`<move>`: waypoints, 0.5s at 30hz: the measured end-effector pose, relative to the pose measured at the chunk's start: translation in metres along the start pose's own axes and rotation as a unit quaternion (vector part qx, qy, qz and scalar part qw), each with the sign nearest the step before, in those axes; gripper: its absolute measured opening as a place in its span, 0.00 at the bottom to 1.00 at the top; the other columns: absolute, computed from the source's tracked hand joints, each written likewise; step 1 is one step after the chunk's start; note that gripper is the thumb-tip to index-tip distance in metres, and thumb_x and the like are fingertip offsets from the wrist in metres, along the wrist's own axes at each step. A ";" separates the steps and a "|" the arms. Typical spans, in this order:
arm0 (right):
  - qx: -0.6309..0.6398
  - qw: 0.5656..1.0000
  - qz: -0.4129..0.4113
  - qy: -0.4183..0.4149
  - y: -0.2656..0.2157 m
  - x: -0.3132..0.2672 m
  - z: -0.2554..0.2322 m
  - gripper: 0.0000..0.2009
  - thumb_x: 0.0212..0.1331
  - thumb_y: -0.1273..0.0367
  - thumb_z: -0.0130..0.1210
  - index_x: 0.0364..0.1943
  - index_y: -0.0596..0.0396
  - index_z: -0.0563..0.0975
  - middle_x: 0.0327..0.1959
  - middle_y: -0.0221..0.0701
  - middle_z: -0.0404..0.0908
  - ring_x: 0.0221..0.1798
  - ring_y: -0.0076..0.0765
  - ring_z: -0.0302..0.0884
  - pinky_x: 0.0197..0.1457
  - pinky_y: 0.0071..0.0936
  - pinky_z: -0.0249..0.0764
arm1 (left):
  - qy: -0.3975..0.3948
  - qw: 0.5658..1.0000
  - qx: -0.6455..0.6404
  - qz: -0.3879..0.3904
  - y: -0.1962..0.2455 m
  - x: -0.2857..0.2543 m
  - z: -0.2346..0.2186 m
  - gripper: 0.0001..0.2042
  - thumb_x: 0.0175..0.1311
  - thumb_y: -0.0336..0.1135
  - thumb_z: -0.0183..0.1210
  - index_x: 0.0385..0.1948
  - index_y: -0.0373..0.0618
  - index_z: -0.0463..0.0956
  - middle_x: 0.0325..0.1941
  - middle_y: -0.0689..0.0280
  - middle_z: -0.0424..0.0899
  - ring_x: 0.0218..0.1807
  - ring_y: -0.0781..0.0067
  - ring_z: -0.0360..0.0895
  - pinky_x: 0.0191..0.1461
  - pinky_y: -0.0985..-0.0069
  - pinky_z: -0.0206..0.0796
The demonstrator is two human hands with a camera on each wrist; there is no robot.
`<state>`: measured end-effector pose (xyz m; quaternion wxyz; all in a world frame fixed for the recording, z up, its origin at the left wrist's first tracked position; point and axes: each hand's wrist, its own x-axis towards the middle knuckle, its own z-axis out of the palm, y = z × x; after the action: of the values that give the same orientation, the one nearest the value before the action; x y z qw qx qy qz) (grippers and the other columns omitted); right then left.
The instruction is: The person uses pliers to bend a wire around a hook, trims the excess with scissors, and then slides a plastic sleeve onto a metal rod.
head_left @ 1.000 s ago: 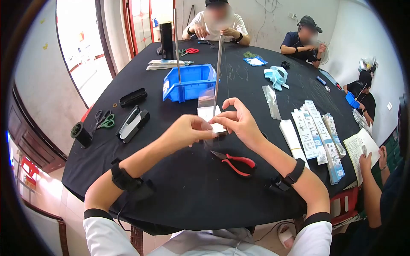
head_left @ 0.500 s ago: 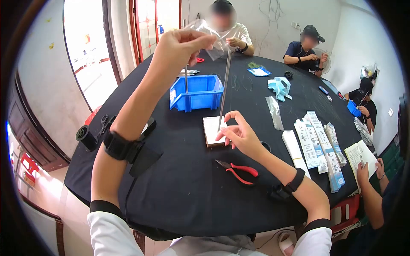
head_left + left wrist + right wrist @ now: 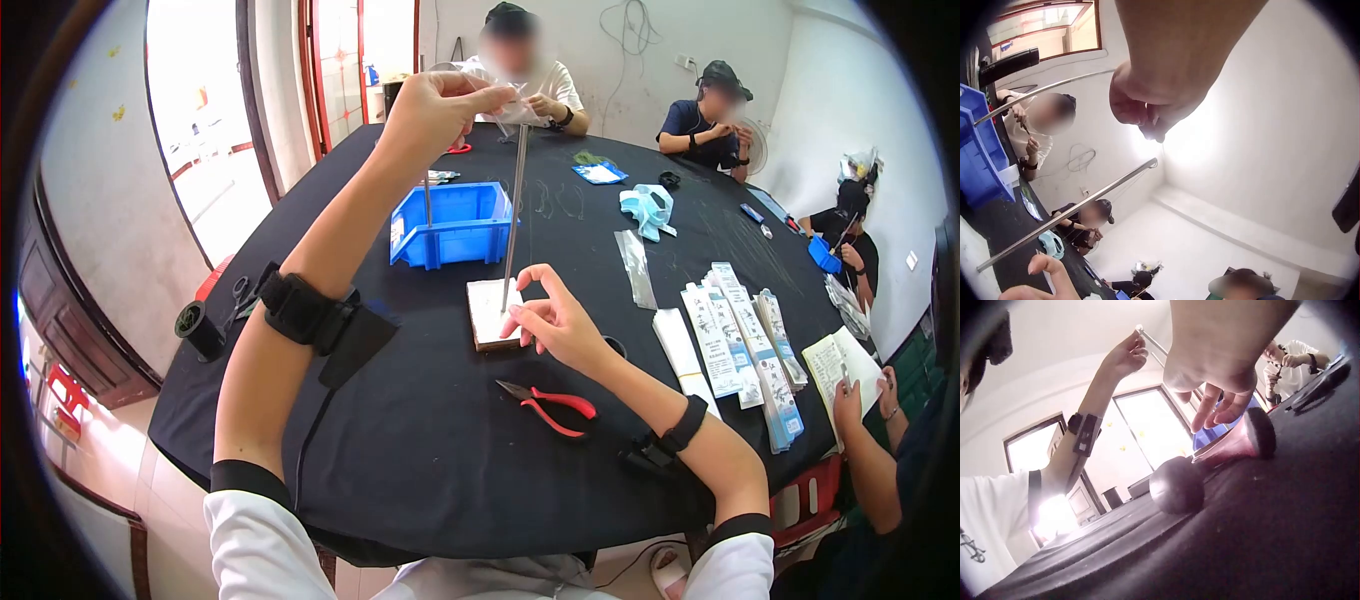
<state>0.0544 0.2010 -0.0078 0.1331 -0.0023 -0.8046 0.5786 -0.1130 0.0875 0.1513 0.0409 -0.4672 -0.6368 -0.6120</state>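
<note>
Up high, the left hand (image 3: 440,108) pinches clear plastic (image 3: 508,113) beside the metal rod's (image 3: 516,200) top; down low, the right hand (image 3: 565,325) bends its fingers loosely by the rod's foot, at the white-topped block (image 3: 488,305). Looks like the positioning step, and the next move seems to call for a steady pinch. Are the right fingers holding a thin line? Can't tell! Glare hides the plastic in the left wrist view; red-handled pliers (image 3: 572,401) lie nearer on the table (image 3: 430,430).
</note>
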 end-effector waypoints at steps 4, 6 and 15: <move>0.001 1.000 -0.003 0.001 0.003 0.001 0.000 0.11 0.63 0.67 0.48 0.45 0.48 0.59 0.28 0.30 0.80 0.24 0.15 0.68 0.23 0.12 0.62 | 0.008 1.000 -0.007 0.007 -0.002 0.000 0.000 0.14 0.55 0.45 0.63 0.24 0.42 0.80 0.14 0.74 0.72 0.13 0.89 0.62 0.18 0.89 0.52; 0.003 1.000 -0.006 0.007 0.003 0.001 0.000 0.12 0.63 0.67 0.48 0.45 0.48 0.60 0.27 0.29 0.80 0.23 0.15 0.68 0.23 0.13 0.62 | -0.006 1.000 0.003 -0.003 -0.005 0.002 -0.003 0.14 0.55 0.45 0.63 0.23 0.42 0.79 0.14 0.74 0.72 0.13 0.89 0.62 0.18 0.89 0.52; 0.005 1.000 -0.001 0.017 0.002 -0.001 0.000 0.12 0.62 0.68 0.49 0.45 0.48 0.60 0.24 0.27 0.80 0.22 0.17 0.67 0.26 0.16 0.64 | -0.046 0.999 0.003 -0.004 -0.003 -0.003 -0.002 0.15 0.54 0.46 0.64 0.24 0.42 0.80 0.14 0.73 0.73 0.13 0.89 0.63 0.17 0.89 0.53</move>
<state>0.0547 0.2012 -0.0094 0.1470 -0.0105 -0.7994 0.5824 -0.1141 0.0846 0.1479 0.0106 -0.4916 -0.6421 -0.5881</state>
